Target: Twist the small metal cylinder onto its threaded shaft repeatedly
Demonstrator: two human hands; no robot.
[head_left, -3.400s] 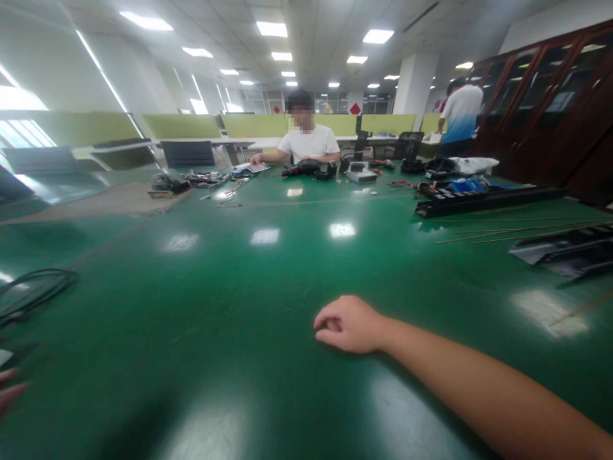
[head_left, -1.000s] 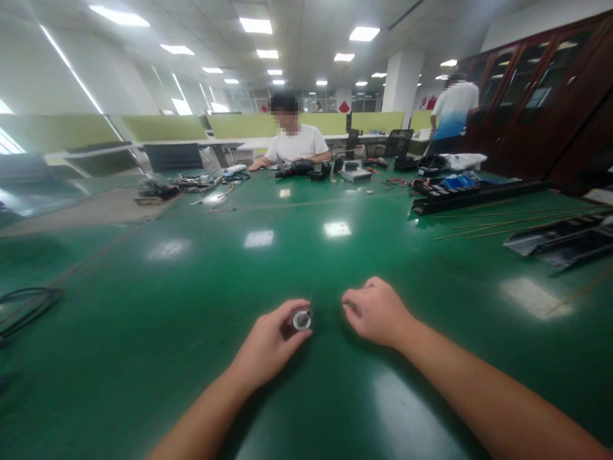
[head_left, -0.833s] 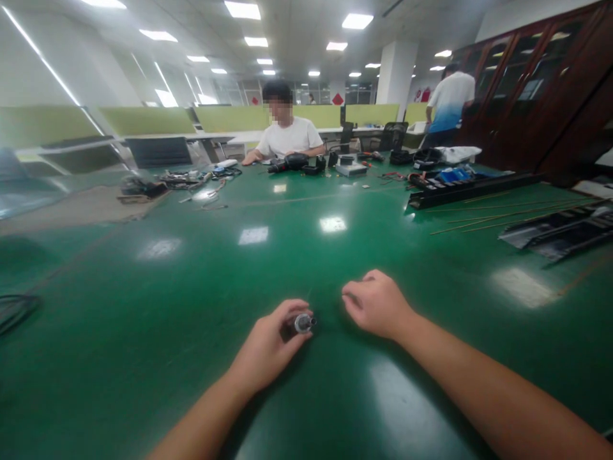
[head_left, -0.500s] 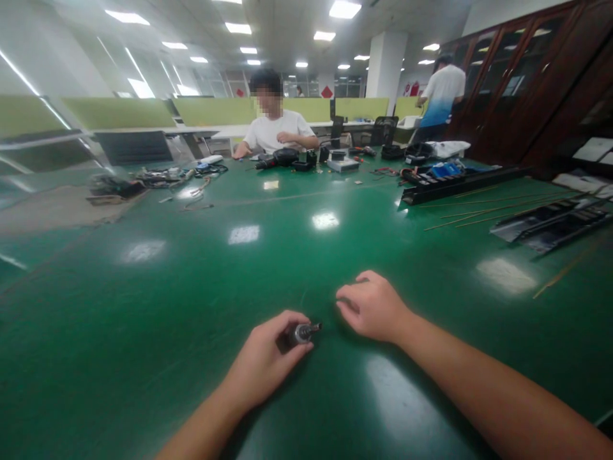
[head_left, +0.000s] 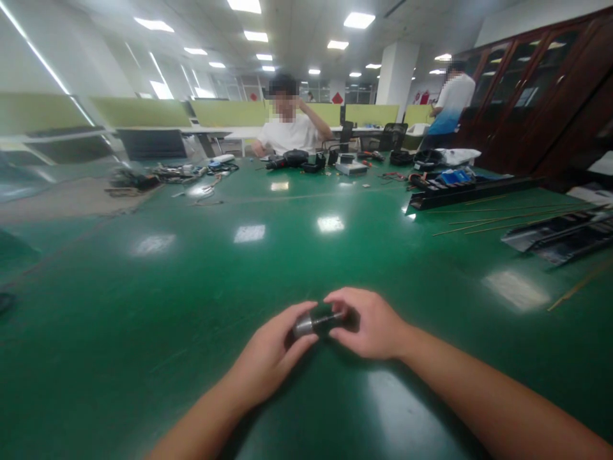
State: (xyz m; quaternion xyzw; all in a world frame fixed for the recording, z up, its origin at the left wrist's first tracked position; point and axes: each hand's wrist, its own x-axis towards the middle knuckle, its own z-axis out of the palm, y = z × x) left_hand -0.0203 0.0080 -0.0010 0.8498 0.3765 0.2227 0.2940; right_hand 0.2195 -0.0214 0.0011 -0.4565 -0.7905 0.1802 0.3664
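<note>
A small dark and silver metal cylinder [head_left: 304, 326] lies between my two hands, low in the middle of the view, with a thin shaft pointing right. My left hand [head_left: 280, 342] is wrapped round its thicker silver end, thumb below and fingers above. Around the shaft's tip curves my right hand [head_left: 368, 322], thumb and index finger on either side; blur hides whether they touch it. The green tabletop [head_left: 191, 287] is beneath both hands.
Across the table sits a person in white [head_left: 290, 134], behind a black power tool [head_left: 287, 160]. Electronic parts and cables [head_left: 177, 171] lie far left. Black metal channels [head_left: 469, 191] and thin rods [head_left: 502, 217] are on the right. Another person [head_left: 450, 105] stands near the cabinets.
My right hand has moved in to the left, around the shaft's end. The metal cylinder now points more sideways. The seated person has raised an arm to the head.
</note>
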